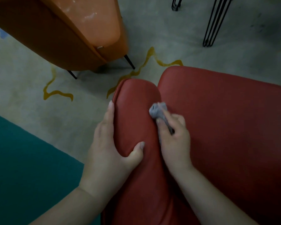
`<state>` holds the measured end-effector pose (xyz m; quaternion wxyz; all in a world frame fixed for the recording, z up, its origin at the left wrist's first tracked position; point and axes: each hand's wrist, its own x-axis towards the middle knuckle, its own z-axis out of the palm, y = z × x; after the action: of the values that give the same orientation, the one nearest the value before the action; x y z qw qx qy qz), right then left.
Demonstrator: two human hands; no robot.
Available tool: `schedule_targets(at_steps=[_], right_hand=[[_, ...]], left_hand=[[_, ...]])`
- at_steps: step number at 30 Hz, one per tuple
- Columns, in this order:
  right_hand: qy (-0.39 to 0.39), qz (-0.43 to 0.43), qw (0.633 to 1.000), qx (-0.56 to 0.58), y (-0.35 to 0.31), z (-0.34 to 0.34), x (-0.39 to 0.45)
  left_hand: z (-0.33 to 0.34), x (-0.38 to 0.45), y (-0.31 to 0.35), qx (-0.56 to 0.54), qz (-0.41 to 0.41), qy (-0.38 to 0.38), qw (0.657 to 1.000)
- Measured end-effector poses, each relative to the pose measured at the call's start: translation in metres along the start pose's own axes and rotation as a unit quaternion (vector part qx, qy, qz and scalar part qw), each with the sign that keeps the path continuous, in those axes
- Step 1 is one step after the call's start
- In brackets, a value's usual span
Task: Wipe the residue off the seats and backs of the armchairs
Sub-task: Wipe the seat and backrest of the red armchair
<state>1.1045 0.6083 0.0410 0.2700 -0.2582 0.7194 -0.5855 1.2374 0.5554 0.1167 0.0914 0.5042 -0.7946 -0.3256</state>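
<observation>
The left hand (110, 143) grips the red armchair (225, 127) rim, fingers wrapped around it, probably steadying it. Beside them, the right hand (173, 137) pinches a grey cloth (157, 111) against the crease, fingers closed.

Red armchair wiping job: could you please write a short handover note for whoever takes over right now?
Left hand: grips the red armchair by its padded arm, thumb on the inner side, steadying it.
Right hand: holds the bunched grey cloth, pressed into the crease between arm and seat.
Orange armchair stands beyond, glossy patches on its surface.
Done: cannot tell; no residue shows on the red leather.
Left: finish the red chair, then check the orange one. Yellow streaks lie on the floor.
</observation>
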Motion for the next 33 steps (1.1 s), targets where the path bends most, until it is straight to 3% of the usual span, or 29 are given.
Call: schedule_targets(at_steps=[4, 6, 11, 15, 18, 22, 27, 33], right_hand=[[-0.063, -0.154, 0.986, -0.004, -0.018, 0.007, 0.003], [-0.065, -0.176, 0.982, -0.033, -0.019, 0.017, 0.039], [-0.001, 0.042, 0.999, 0.003, 0.013, 0.017, 0.084], [0.020, 0.086, 0.996, -0.022, 0.020, 0.004, 0.028], [0.007, 0.029, 0.999, -0.012, 0.000, 0.000, 0.004], [-0.066, -0.093, 0.991, -0.071, -0.043, 0.018, 0.048], [-0.092, -0.125, 0.981, -0.119, -0.056, 0.028, 0.064], [-0.125, -0.211, 0.957, -0.155, -0.056, 0.016, 0.023]], left_hand=[[0.000, 0.001, 0.000, 0.000, -0.008, 0.006, 1.000], [0.000, 0.002, 0.000, 0.005, -0.006, 0.010, 1.000], [0.000, -0.001, -0.001, 0.004, -0.010, 0.012, 1.000], [0.000, -0.001, -0.003, -0.028, 0.014, 0.020, 0.999], [-0.002, 0.000, -0.004, -0.063, 0.031, 0.040, 0.997], [0.000, -0.001, -0.003, -0.105, 0.046, 0.071, 0.991], [0.001, -0.004, -0.009, -0.208, 0.011, 0.113, 0.972], [-0.001, -0.015, -0.017, -0.295, -0.036, 0.069, 0.952]])
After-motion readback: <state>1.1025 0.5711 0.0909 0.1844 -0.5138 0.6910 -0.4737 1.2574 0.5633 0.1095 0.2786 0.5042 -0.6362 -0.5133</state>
